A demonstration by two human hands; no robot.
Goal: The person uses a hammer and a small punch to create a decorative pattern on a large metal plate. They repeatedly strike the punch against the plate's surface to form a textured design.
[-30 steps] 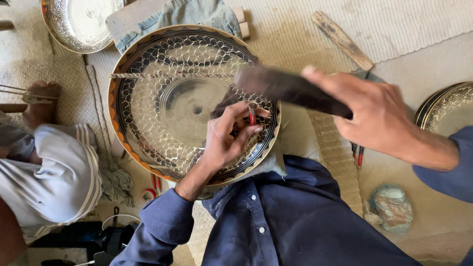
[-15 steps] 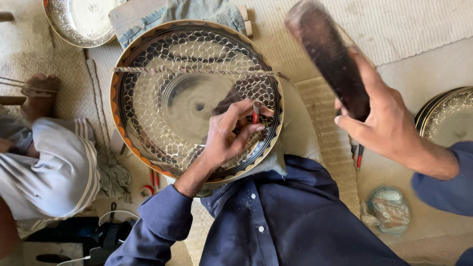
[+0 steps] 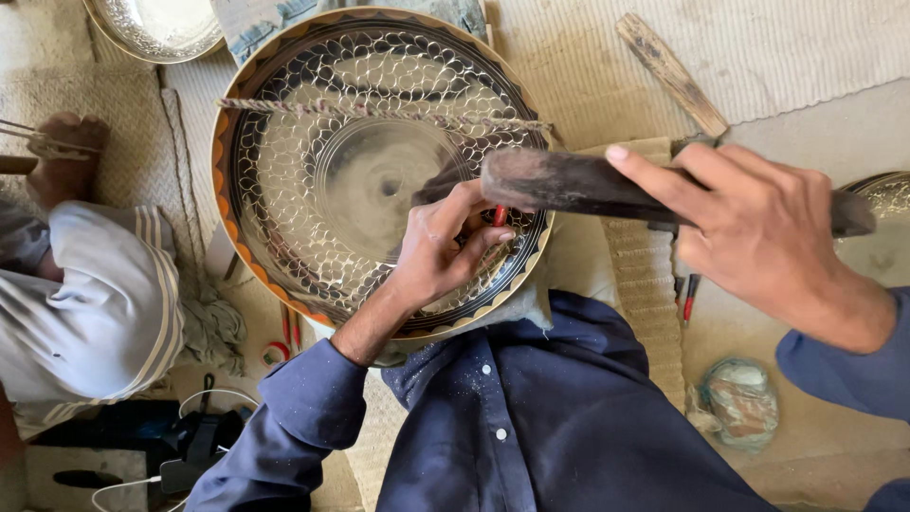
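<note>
Gripping a dark wooden mallet (image 3: 588, 185), right hand (image 3: 758, 232) fingers wrapped shut. Left hand (image 3: 441, 251) pinches a red-tipped punch (image 3: 500, 215), fingers closed, on the engraved metal tray (image 3: 284, 171) resting at the lap.

I count three metal trays: the big engraved tray (image 3: 379, 180) in front of me, one tray edge (image 3: 156, 28) far left and one tray rim (image 3: 877, 194) at the right. There is one mallet (image 3: 588, 185), one red-tipped punch (image 3: 500, 215), one wooden stick (image 3: 673, 74) far right and one cloth bundle (image 3: 741, 400) near right. My two hands, left (image 3: 445, 251) and right (image 3: 758, 228), are joined by one other person (image 3: 90, 303) at the left.
</note>
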